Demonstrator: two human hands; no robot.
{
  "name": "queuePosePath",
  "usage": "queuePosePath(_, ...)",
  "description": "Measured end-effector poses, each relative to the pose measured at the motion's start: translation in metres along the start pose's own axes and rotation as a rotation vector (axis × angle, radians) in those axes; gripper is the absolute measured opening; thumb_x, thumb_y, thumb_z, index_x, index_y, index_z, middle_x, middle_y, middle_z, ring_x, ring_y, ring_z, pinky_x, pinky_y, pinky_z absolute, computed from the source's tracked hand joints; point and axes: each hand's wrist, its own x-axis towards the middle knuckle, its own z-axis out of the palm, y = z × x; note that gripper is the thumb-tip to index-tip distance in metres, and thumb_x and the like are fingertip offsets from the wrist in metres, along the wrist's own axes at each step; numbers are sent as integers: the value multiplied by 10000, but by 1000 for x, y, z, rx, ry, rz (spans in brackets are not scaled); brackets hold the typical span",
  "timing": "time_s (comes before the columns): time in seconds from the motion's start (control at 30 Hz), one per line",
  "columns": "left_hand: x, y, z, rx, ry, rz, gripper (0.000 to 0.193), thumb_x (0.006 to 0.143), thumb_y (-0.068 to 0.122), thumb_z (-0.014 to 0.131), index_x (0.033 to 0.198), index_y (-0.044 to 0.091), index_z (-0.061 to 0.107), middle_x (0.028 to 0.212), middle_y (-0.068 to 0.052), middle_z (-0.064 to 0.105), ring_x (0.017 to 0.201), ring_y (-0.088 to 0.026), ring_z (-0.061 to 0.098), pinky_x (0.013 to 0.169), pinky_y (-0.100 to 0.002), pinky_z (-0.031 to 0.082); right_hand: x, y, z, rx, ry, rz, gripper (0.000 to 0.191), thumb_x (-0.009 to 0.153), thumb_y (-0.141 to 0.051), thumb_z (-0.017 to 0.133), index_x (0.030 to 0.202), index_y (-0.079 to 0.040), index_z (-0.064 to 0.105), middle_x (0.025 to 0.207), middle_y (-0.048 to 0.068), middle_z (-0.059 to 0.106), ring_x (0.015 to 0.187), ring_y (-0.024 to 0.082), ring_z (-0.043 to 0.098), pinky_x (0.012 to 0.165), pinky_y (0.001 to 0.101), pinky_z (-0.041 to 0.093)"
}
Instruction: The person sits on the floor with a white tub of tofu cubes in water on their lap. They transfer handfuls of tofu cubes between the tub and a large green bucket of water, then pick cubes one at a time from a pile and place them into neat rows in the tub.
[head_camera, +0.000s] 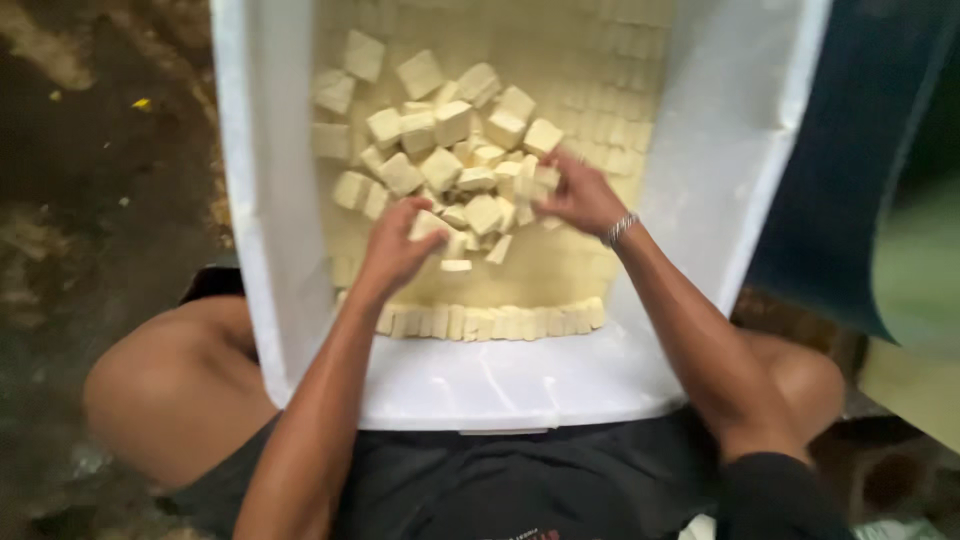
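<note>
A loose heap of pale yellow cubes (450, 165) lies in the middle of the white tub (270, 250), above a neat row of cubes (490, 322) along its near wall. The left hand (395, 250) closes on one cube at the heap's near edge; the right hand (580, 195) grips several at its right side. This looks like sorting loose cubes into rows, which calls for gentle handling.

A large white tub (270, 250) carries everything. On its bottom lies a flat layer of pale yellow cubes (600, 110), with a neat row (490, 322) at 6 o'clock and a loose heap (450, 160) toward 12 o'clock.
</note>
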Motion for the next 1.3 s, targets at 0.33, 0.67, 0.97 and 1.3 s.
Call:
queuePosePath(0.33,-29,83,203,226,-255,-208,403,873,239,701,1255,118,648,1294,-262,551,1068,-464,639,906,-515,532,-119,60,26,-979,-556,33,223,924,-186,607,1123,-243,690,1362,134,597,1058,336,699,807,495,576)
queuePosePath(0.67,-30,72,208,205,-501,-14,473,756,186,759,1212,73,705,1114,-252,662,1069,-427,650,961,-479,522,-90,62,15,-664,-619,285,381,793,-234,773,1158,-144,713,1169,148,714,1116,341,686,934,444,560)
queuePosePath(0.97,-27,66,194,208,-472,84,284,752,134,792,1003,12,737,1031,-252,688,1024,-424,650,943,-465,527,-96,60,25,-618,-677,368,246,966,-202,568,1170,-161,698,1215,131,719,1092,338,726,908,459,592)
queuePosePath(1.3,-34,66,210,288,-502,63,335,778,147,771,1073,17,681,1173,-270,573,1064,-446,622,955,-476,530,-99,59,23,-615,-500,275,330,872,-170,678,1200,-143,702,1213,171,680,1142,361,661,964,468,542)
